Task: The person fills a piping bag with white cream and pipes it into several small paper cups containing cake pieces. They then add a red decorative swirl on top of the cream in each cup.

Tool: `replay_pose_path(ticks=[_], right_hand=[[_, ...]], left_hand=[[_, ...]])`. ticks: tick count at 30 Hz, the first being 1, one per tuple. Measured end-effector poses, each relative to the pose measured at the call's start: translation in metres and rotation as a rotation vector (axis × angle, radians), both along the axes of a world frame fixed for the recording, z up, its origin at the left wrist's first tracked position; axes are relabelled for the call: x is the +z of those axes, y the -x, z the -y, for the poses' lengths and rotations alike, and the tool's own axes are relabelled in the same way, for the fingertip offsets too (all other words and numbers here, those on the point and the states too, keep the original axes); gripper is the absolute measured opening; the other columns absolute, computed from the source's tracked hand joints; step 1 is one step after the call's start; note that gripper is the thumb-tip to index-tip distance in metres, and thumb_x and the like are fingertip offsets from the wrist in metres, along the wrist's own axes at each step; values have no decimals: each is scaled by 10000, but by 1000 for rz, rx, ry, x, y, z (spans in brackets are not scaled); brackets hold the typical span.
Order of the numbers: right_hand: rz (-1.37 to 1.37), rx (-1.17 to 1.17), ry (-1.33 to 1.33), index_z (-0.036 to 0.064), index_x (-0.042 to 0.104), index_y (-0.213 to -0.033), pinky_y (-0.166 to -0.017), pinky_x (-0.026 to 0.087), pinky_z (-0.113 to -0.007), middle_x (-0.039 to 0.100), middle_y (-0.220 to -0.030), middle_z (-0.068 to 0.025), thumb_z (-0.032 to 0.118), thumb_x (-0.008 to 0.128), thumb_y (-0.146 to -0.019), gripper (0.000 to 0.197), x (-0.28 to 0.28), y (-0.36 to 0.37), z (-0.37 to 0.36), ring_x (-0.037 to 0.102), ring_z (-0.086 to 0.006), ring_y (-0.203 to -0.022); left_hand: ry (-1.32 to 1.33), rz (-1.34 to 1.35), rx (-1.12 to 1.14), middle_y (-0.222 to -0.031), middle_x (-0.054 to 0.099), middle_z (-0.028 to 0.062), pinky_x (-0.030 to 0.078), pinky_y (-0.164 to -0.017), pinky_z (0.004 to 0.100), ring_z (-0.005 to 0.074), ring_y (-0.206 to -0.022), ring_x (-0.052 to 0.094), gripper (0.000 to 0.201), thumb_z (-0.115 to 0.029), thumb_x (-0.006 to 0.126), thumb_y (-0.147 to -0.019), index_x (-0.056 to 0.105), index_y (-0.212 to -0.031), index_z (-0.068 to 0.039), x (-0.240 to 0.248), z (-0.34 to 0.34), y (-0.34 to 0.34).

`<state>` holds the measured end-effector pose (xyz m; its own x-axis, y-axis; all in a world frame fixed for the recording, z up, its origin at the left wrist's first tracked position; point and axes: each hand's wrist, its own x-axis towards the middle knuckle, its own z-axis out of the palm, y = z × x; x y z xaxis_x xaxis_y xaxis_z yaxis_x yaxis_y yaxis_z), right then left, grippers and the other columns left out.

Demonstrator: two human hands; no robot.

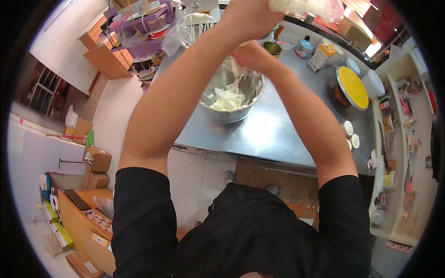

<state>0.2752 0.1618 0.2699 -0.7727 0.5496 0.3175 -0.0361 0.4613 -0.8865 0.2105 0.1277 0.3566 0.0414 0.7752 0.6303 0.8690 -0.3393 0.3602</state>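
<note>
Both my arms reach up over a metal mixing bowl (pixel 230 116) that holds a mound of whipped cream (pixel 227 98), with more smeared on its inner wall. My left hand (pixel 250 21) is raised at the top and closed on a soft, whitish plastic bag, seemingly a piping bag (pixel 301 5), partly cut off by the upper edge. Lower down, my right hand (pixel 255 58) is closed just above the bowl's far rim. A whitish, cream-smeared length (pixel 237 69) hangs below it into the bowl; it looks like part of the bag. The fingers of both hands are partly hidden.
A cream-coated wire whisk (pixel 194 28) is behind the bowl on the left. On the steel table (pixel 287 134) stand a green tin (pixel 272 48), a carton (pixel 321 57), a yellow-topped turntable (pixel 353 88) and small white cups (pixel 355 140). Shelves (pixel 394 185) line the right.
</note>
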Motion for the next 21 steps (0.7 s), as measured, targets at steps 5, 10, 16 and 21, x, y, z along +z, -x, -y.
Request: replay_pose_path(ticks=[5,10,16,21], right_hand=[[-198,-113,-103,48,548,-932,-817,426,-347,590,-952,-106,177,529,-830,165,42,-19,-3,542,-218,-928],[-162,-338,-1479,-28,572,-983,-664,465,-289,613,-861,-139,217,570,-792,310,-9,1,-80,581,-180,-755],[-22,-96,-335,21,484,-686,-793,464,-339,626,-801,-148,110,438,-817,164,-71,-4,-49,595,-233,-839],[-128,-135,128,8,398,-557,-771,477,-400,611,-685,-228,16,317,-753,212,-93,11,-6,608,-337,-754]], left_hand=[[256,232,145,-786,630,208,467,-706,405,344,-780,614,451,-409,515,-793,614,-895,20,-4,14,19],[59,554,-390,-754,635,137,469,-661,355,268,-699,611,335,-305,507,-839,600,-898,12,-1,26,17],[-17,308,-153,-879,618,166,434,-768,398,299,-846,597,329,-309,537,-788,601,-943,-26,-57,25,-30],[110,240,-191,-710,634,117,404,-689,369,245,-725,622,233,-266,528,-714,653,-674,-72,-82,49,-63]])
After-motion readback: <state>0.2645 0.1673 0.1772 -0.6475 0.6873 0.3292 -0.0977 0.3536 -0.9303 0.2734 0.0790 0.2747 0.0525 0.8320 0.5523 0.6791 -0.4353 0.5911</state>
